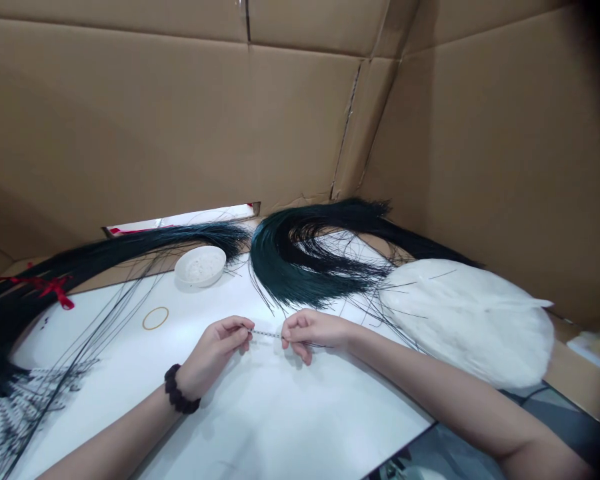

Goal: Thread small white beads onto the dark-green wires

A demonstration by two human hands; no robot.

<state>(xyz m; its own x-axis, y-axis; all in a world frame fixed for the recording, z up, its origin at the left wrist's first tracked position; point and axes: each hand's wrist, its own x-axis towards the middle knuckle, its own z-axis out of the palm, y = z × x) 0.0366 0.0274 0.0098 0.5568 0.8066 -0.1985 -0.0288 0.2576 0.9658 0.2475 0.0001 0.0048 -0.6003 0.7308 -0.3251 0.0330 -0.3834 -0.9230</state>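
My left hand point(219, 352) and my right hand point(310, 332) meet over the white table point(280, 413), both pinched on a thin strand strung with tiny pale beads point(266, 333) stretched between them. A black scrunchie point(179, 390) sits on my left wrist. A small white dish of beads point(201, 265) stands just beyond my left hand. A curved bundle of dark green strands point(300, 257) lies behind my right hand.
A second long dark bundle point(110, 250) tied with a red ribbon point(50, 288) runs along the left. A rubber band point(155, 318) lies on the table. A white feather-like pad point(467, 320) rests at right. Cardboard walls point(180, 120) enclose the back and right.
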